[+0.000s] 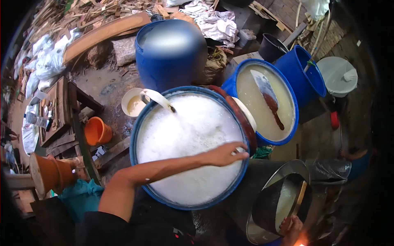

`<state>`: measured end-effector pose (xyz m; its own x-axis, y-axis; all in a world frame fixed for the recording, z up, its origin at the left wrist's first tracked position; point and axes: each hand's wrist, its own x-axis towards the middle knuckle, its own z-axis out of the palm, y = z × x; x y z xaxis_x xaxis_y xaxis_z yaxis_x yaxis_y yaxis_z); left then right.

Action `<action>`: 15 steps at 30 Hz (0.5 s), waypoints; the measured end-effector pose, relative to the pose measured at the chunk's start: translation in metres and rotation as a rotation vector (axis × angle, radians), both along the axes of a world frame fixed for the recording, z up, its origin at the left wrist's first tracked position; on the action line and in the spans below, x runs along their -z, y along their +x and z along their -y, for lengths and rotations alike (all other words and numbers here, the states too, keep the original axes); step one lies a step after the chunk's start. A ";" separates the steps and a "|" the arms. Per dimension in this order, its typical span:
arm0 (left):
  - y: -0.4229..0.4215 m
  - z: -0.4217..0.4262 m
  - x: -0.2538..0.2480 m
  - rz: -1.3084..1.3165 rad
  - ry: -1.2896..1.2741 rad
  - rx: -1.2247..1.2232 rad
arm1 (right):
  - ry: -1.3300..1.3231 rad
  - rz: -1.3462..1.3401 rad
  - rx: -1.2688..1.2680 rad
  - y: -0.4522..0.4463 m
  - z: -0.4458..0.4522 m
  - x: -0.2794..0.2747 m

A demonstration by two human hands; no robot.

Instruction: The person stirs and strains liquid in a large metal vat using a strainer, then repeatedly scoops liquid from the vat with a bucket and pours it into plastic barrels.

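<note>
My left hand (226, 155) reaches across a blue drum (135, 172) of white foamy liquid (193, 131). Its fingers are curled near the drum's right rim; a small pale spot shows between them, and I cannot make out what it is. At the lower right, my right hand (291, 228) is closed on the wooden bar (301, 194) of a dark bucket (262, 205). Pale liquid shows inside this bucket, which sits tilted in or over a wide metal-rimmed vessel (248, 231). A white curved pipe (158, 98) hangs over the drum's far left rim.
Another blue drum (164, 67) stands behind. To the right, a blue tub (292, 131) of cloudy liquid carries a brown-and-white paddle-like piece (266, 96). An orange bucket (98, 131) and wooden table (57, 110) are left. A translucent bucket (336, 76) is far right.
</note>
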<state>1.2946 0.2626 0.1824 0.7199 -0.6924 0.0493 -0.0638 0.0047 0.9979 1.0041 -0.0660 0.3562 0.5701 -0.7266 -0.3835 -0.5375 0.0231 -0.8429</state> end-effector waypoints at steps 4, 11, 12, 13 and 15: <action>0.005 -0.013 -0.013 -0.687 -0.027 0.336 | -0.012 0.043 -0.159 0.072 -0.104 -0.047; 0.054 -0.143 -0.039 -0.891 -0.293 0.133 | -0.014 -0.028 -0.534 0.249 -0.265 -0.082; 0.070 -0.162 -0.035 -0.888 -0.260 0.073 | -0.010 -0.069 -0.597 0.276 -0.282 -0.086; 0.083 -0.180 -0.039 -0.899 -0.321 -0.027 | -0.051 -0.108 -0.629 0.304 -0.303 -0.087; 0.109 -0.207 -0.041 -0.914 -0.452 -0.195 | -0.111 -0.184 -0.747 0.363 -0.343 -0.096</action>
